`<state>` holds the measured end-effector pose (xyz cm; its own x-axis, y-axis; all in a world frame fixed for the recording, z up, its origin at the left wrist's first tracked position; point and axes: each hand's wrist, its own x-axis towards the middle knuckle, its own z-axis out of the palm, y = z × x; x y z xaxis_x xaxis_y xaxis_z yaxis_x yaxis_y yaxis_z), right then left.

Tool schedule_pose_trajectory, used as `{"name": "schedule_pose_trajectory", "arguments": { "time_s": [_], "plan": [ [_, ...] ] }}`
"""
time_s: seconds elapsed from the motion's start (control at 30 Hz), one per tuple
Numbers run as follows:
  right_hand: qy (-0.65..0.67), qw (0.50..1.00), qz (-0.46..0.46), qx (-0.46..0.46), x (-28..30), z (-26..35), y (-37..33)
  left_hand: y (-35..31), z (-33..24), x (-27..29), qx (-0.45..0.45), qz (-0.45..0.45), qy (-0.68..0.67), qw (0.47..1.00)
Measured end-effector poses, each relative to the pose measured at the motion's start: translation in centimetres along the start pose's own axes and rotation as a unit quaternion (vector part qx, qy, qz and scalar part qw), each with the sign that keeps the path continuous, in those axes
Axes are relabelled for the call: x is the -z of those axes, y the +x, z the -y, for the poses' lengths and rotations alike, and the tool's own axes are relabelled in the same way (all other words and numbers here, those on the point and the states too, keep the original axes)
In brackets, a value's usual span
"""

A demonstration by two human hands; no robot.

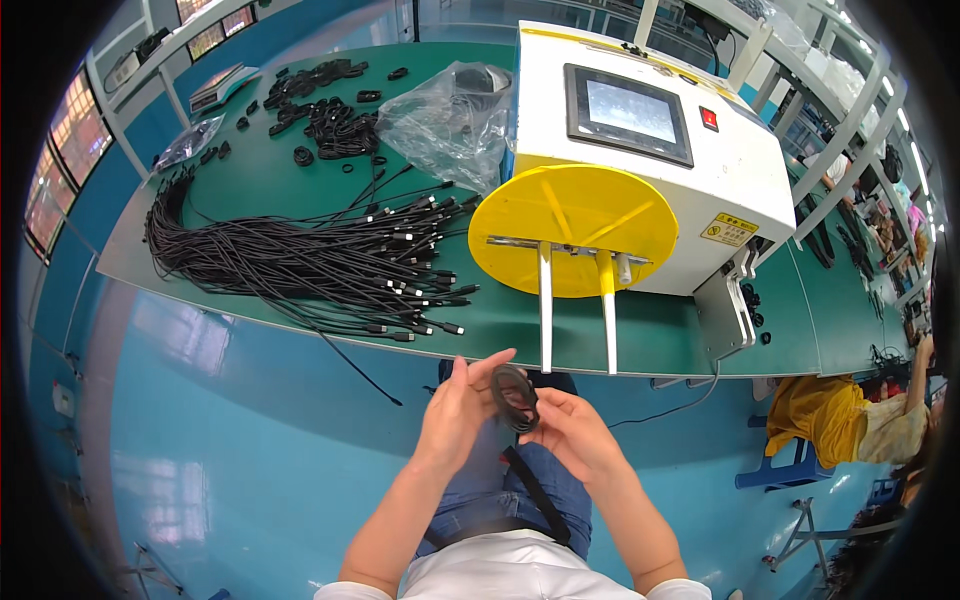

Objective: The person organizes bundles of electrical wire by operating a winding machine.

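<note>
A small coiled black cable (pixel 515 398) is held in front of my body, just off the near table edge. My right hand (pixel 575 435) is closed on the coil's right side, thumb and fingers pinching it. My left hand (pixel 458 412) is beside the coil's left side, its fingers stretched out and apart; whether they touch the coil is hard to see. Beyond my hands stands a white winding machine with a round yellow plate (pixel 560 205), from which two prongs (pixel 546 310) point toward me.
A big bundle of straight black cables (pixel 270 250) lies on the green table (pixel 650 335), one end hanging over the edge. Behind it are coiled cables (pixel 340 128) and a clear plastic bag (pixel 450 115). The machine carries a screen (pixel 630 110). Someone in yellow (pixel 815 425) sits at right.
</note>
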<state>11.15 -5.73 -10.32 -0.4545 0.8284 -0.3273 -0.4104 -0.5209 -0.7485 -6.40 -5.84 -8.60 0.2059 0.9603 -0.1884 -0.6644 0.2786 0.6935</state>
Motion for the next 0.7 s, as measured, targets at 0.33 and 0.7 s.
{"name": "schedule_pose_trajectory", "arguments": {
  "time_s": [0.33, 0.7],
  "plan": [
    [0.104, 0.991, 0.053, -0.061, 0.3, 0.0, 0.7, -0.1, -0.1, 1.7, -0.029, 0.011, 0.134, 0.990],
    [0.061, 0.997, -0.003, -0.040, 0.0, -0.2, 1.1, 1.0, 0.3, 2.3, -0.137, -0.057, 0.110, 0.983]
  ]
}}
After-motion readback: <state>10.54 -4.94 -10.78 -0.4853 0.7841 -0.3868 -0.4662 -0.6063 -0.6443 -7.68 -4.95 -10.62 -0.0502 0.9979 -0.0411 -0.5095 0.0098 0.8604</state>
